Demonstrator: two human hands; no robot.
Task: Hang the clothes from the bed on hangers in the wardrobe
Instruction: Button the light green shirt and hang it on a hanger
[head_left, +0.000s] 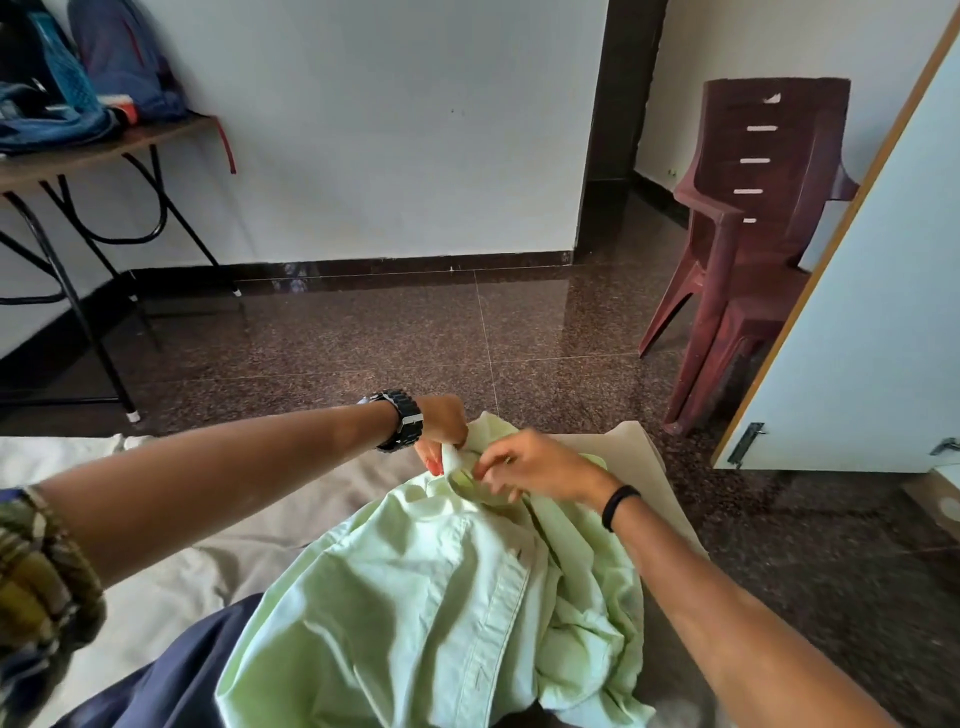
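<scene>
Our left hand (444, 428) pinches the collar of the pale green shirt (441, 597), fingers curled on the fabric, and our right hand (535, 467) grips the same collar just beside it, thumb and fingers closed on the cloth. The shirt lies under and behind the hands, spread crumpled over the bed (171, 587), its button placket running back toward us. We judge it light and limp: it will sag and fold wherever we do not support it, so the collar and shoulder seams look like the best places to hold while a hanger goes in. No hanger shows here. Beneath the shirt, nearer us and to the left, lies a dark navy garment (171, 686), which may drag along if we lift carelessly. Beyond the hands the floor is open. Off to the right stands a wardrobe door (857, 312), ajar, with stacked maroon chairs (753, 249) just beside it, possibly crowding our way. Far left stands a table (78, 156) bearing bags.
</scene>
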